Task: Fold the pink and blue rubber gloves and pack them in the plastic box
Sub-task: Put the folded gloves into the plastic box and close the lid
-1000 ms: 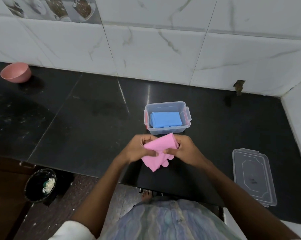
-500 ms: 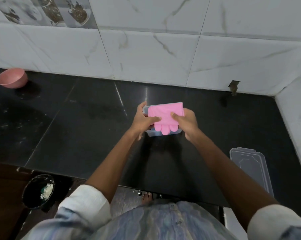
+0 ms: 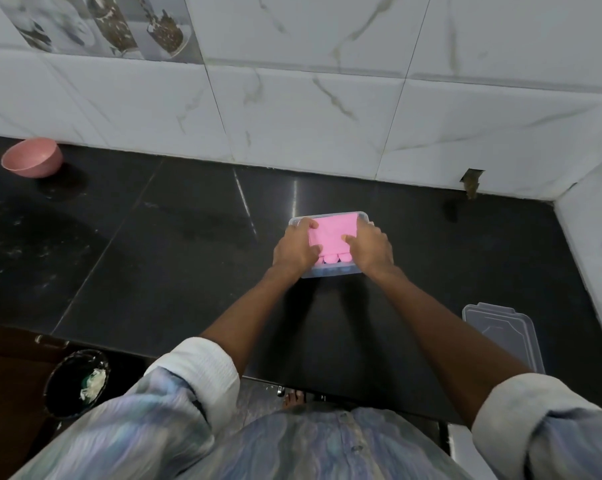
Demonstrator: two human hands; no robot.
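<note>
Pink rubber, folded into a flat pad, fills the top of the clear plastic box (image 3: 330, 273) on the black stone counter (image 3: 154, 254): this pink glove (image 3: 332, 232) lies in the box with its short finger ends pointing toward the person. Blue shows faintly through the near wall of the box, below the pink; what it is cannot be made out from here. The left hand (image 3: 294, 249) grips the glove's left edge, thumb on top and fingers curled over the side. The right hand (image 3: 372, 249) does likewise on the right edge, thumb pressing down on the pink surface. Both hands cover the box's side walls and clasps.

To the right, near the counter's front edge, the clear lid (image 3: 500, 336) lies flat, well apart from the box. A pink bowl (image 3: 32, 157) stands far left against the white marbled wall tiles (image 3: 310, 116). Below the counter edge on the left sits a black bin (image 3: 76, 382) with white scraps inside.
</note>
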